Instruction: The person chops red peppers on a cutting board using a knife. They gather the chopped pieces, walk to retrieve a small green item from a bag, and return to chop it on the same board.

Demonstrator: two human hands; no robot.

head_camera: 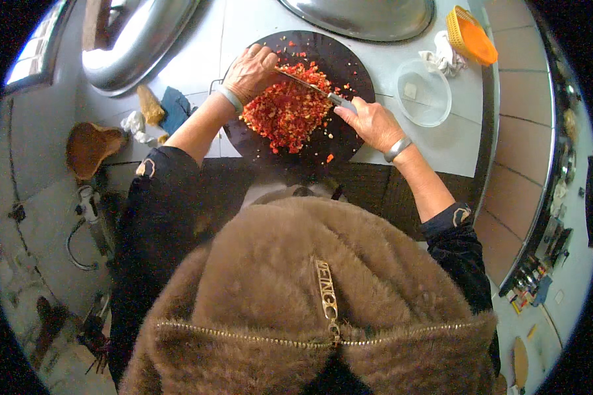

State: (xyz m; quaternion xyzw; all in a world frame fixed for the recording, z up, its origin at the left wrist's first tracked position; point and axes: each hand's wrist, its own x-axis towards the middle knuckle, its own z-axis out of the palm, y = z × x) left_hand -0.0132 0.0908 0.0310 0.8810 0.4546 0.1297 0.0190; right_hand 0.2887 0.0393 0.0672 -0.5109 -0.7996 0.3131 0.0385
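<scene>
A heap of chopped red peppers (pixel 291 111) with pale bits lies on a dark round cutting board (pixel 346 136) on the tiled counter. My right hand (pixel 373 121) grips the grey handle of a kitchen knife (pixel 342 102), whose blade reaches left across the upper part of the heap. At the blade's far end is my left hand (pixel 252 71), its fingers curled at the tip and partly hiding it; whether they pinch the blade is not clear. Small red and pale pieces are scattered over the board around the heap.
A clear plastic bowl (pixel 423 94) stands right of the board, near a white cloth (pixel 444 54) and a yellow basket (pixel 460 32). Large metal lids (pixel 360 17) are behind. Left are a blue cloth (pixel 176 109), a yellowish sponge-like piece (pixel 150 105) and crumpled white tissue (pixel 136 126).
</scene>
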